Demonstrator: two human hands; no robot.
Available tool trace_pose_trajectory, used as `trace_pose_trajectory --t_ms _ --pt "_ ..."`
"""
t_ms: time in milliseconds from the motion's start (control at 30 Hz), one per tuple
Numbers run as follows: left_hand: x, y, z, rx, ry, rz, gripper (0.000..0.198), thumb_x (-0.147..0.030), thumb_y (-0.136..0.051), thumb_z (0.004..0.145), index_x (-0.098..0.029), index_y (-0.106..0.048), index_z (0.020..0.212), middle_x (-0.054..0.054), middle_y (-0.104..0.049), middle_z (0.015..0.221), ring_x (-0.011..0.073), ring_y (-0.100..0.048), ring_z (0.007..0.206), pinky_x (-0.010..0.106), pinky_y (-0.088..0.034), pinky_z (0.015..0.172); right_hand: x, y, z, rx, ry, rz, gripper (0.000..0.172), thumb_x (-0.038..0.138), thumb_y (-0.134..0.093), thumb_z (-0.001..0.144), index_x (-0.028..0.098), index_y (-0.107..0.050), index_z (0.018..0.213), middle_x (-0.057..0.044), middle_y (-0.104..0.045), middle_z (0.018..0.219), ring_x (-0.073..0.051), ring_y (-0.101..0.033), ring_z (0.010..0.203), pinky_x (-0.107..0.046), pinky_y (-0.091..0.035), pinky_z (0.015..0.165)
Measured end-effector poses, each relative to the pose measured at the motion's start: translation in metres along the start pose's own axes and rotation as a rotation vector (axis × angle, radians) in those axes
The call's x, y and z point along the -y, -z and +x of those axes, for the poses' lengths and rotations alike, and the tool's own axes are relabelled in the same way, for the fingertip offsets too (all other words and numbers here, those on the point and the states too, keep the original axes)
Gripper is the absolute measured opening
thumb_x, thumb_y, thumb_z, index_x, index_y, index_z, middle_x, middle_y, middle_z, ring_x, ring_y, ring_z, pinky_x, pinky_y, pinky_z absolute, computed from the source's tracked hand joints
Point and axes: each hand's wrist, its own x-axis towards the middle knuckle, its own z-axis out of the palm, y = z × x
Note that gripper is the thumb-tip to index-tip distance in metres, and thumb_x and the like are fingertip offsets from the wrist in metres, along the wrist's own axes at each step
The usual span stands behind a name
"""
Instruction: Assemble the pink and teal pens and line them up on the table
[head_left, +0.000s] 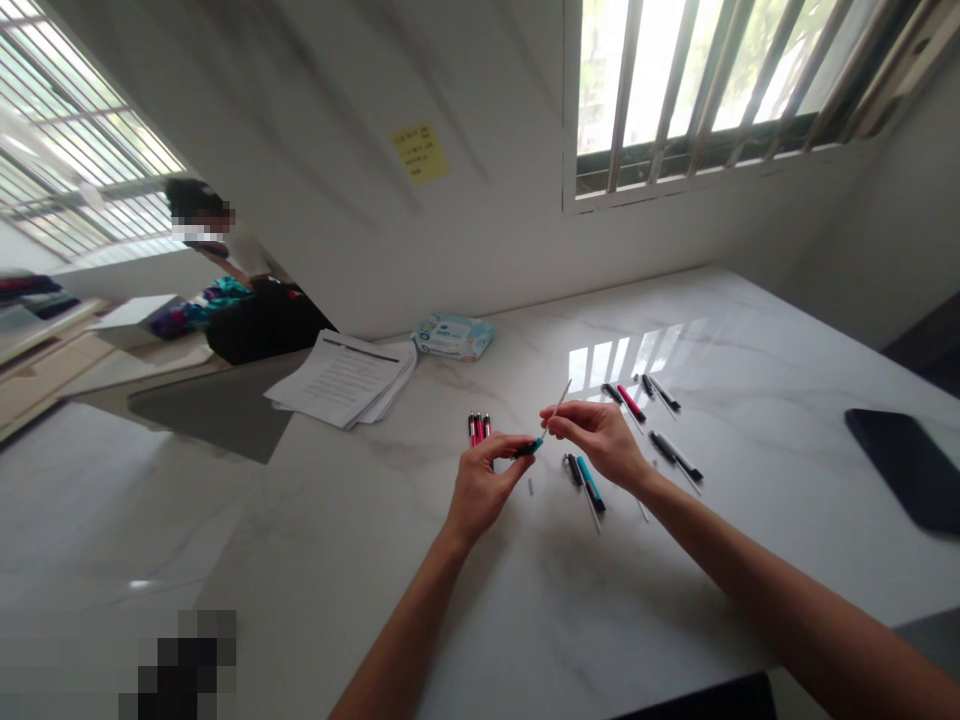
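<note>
Between the fingers and thumb of my left hand (482,482) is a short blue-and-black pen barrel (529,449), its blue end pointing up and right. My right hand (604,440) pinches a thin pale pen refill (559,402), slanted upward, with its lower end at the barrel's blue end; whether it is inside I cannot tell. Several red-and-black pens (478,428) lie partly behind my left hand. Disassembled pens lie around my right hand: a blue barrel (589,482), a red barrel (631,402) and a grey barrel (676,455), with black parts and refills. A tiny pale piece (530,487) lies below the hands.
A stack of printed papers (341,380) and a light-blue packet (454,337) lie near the wall on the marble-patterned table (337,560). A dark flat device (904,470) is at the right. Beyond the wall's left end sits another person (247,250).
</note>
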Motion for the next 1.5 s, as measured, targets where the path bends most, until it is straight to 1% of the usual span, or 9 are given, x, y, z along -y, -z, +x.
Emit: trace_pose_trajectory --t_ms 167,300,467,667,800,867,1000,1200,1500 --pt "0.004 -0.002 0.0 0.012 0.04 -0.079 0.021 -0.029 -0.08 0.082 -0.023 -0.083 0.102 0.007 -0.081 0.101 0.022 -0.075 0.093 0.034 -0.06 0.089 -0.001 0.0 -0.002 0.095 0.032 -0.107 0.025 0.043 -0.078 0.087 0.021 -0.081 0.099 -0.007 -0.081 0.103 -0.022 -0.075 0.091 -0.035 -0.061 0.084" --pt "0.012 0.0 0.002 -0.065 0.136 -0.319 0.027 -0.035 -0.084 0.079 -0.019 -0.081 0.1 0.008 -0.081 0.098 0.0228 -0.076 0.091 0.036 -0.061 0.088 -0.008 0.003 -0.002 0.196 0.224 -0.45 0.021 0.034 -0.071 0.095 0.027 -0.078 0.114 -0.006 -0.079 0.107 -0.021 -0.07 0.093 -0.038 -0.057 0.088" --pt "0.013 0.008 0.007 -0.183 0.204 -0.537 0.037 -0.041 -0.088 0.074 -0.019 -0.078 0.102 0.009 -0.081 0.102 0.0238 -0.077 0.094 0.036 -0.061 0.089 -0.023 -0.002 -0.007 0.503 0.438 -0.845 0.014 0.023 -0.071 0.095 0.028 -0.082 0.102 -0.006 -0.077 0.103 -0.025 -0.061 0.1 -0.039 -0.052 0.09" --pt "0.01 0.009 0.006 -0.235 0.149 -0.508 0.037 -0.04 -0.089 0.073 -0.019 -0.078 0.102 0.008 -0.081 0.098 0.0225 -0.076 0.092 0.035 -0.061 0.086 -0.032 -0.014 -0.011 0.595 0.432 -0.971 0.006 0.023 -0.075 0.092 0.025 -0.081 0.09 -0.007 -0.076 0.1 -0.026 -0.059 0.102 -0.04 -0.048 0.09" --pt "0.016 0.007 0.005 -0.289 0.129 -0.302 0.035 -0.039 -0.084 0.078 -0.019 -0.079 0.107 0.008 -0.08 0.101 0.0217 -0.075 0.093 0.033 -0.06 0.086 -0.028 -0.018 -0.011 0.625 0.401 -0.951 0.013 0.016 -0.068 0.094 0.019 -0.076 0.085 -0.008 -0.075 0.089 -0.025 -0.061 0.096 -0.037 -0.05 0.087" --pt "0.02 0.008 0.005 -0.271 0.142 -0.184 0.033 -0.037 -0.08 0.082 -0.02 -0.08 0.111 0.007 -0.08 0.105 0.0216 -0.074 0.096 0.033 -0.059 0.088 -0.025 -0.015 -0.01 0.579 0.341 -0.853 0.012 0.013 -0.066 0.094 0.019 -0.075 0.089 -0.007 -0.075 0.088 -0.023 -0.063 0.091 -0.034 -0.051 0.082" --pt "0.023 0.01 0.005 -0.201 0.128 -0.009 0.027 -0.033 -0.074 0.086 -0.023 -0.081 0.11 0.006 -0.081 0.106 0.022 -0.074 0.097 0.034 -0.057 0.092 -0.022 0.001 -0.003 0.316 0.126 -0.428 0.013 0.022 -0.068 0.092 0.022 -0.073 0.105 -0.003 -0.073 0.09 -0.017 -0.066 0.08 -0.031 -0.054 0.076" --pt "0.014 0.009 0.002 -0.146 -0.027 0.147 0.021 -0.023 -0.072 0.089 -0.028 -0.082 0.107 0.003 -0.08 0.104 0.019 -0.073 0.097 0.03 -0.054 0.093 -0.017 0.024 0.015 -0.005 -0.023 0.068 0.02 0.034 -0.08 0.082 0.021 -0.069 0.093 -0.003 -0.075 0.091 -0.019 -0.072 0.085 -0.033 -0.056 0.079" --pt "0.011 0.007 0.001 -0.144 -0.079 0.216 0.022 -0.02 -0.072 0.089 -0.029 -0.082 0.105 0.002 -0.079 0.098 0.0179 -0.072 0.089 0.028 -0.055 0.083 -0.012 0.019 0.011 -0.05 -0.041 0.155 0.029 0.036 -0.087 0.077 0.023 -0.07 0.096 -0.005 -0.077 0.098 -0.02 -0.072 0.095 -0.034 -0.056 0.085"
